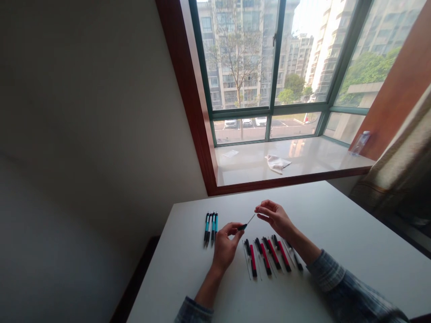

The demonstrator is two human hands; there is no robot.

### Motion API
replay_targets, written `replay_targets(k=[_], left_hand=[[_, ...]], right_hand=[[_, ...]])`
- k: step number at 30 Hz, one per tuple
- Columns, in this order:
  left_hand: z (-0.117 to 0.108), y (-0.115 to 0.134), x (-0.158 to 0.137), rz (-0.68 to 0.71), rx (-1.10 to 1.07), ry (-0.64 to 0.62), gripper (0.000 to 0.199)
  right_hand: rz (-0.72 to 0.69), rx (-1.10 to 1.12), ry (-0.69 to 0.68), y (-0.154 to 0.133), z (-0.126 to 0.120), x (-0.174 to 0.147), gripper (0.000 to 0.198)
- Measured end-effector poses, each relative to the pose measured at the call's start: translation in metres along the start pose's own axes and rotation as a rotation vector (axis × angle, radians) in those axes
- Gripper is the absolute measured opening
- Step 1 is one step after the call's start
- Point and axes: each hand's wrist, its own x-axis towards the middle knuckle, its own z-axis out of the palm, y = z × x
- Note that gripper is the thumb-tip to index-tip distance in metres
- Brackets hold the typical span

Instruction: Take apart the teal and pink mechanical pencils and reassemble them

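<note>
The left hand (pixel 225 246) clamps a dark-teal tubular pen barrel (pixel 242 227), a slim pale refill (pixel 251 219) protruding. I cannot tell whether the right hand (pixel 274 217) grips the refill's tip.

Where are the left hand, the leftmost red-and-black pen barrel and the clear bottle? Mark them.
Left hand (pixel 225 249): head view, middle of the hand.
Leftmost red-and-black pen barrel (pixel 253 259): head view, red section.
Clear bottle (pixel 360 143): head view, mid-body.

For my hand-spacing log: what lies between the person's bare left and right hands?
In the head view, a thin, straight grey rod, jutting from the small dark-teal piece in the left hand toward the right hand.
</note>
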Motion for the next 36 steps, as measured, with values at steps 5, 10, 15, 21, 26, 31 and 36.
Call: replay_targets(k=[5,10,15,21,26,31,36], left_hand=[[0.001,-0.005,0.001,0.006,0.009,-0.007,0.025],[0.0,-0.003,0.0,-0.001,-0.032,-0.016,0.027],[0.0,-0.002,0.001,0.001,-0.009,-0.024,0.026],[0.001,-0.004,0.001,0.0,-0.018,-0.011,0.027],[0.002,0.001,0.001,0.005,-0.065,-0.041,0.028],[0.002,0.009,0.001,0.018,-0.102,-0.103,0.027],[0.004,0.013,-0.001,0.039,-0.106,-0.153,0.028]], right_hand=[[-0.02,-0.008,-0.021,0.001,0.004,-0.002,0.044],[-0.046,-0.044,-0.015,0.004,0.005,-0.001,0.043],[-0.049,-0.094,-0.037,0.005,0.007,-0.001,0.04],[-0.067,-0.172,-0.079,0.009,0.008,-0.003,0.039],[-0.054,-0.223,-0.176,0.01,0.013,-0.007,0.036],[-0.06,-0.3,-0.336,0.01,0.02,-0.012,0.039],[-0.116,-0.368,-0.344,0.017,0.024,-0.014,0.026]])
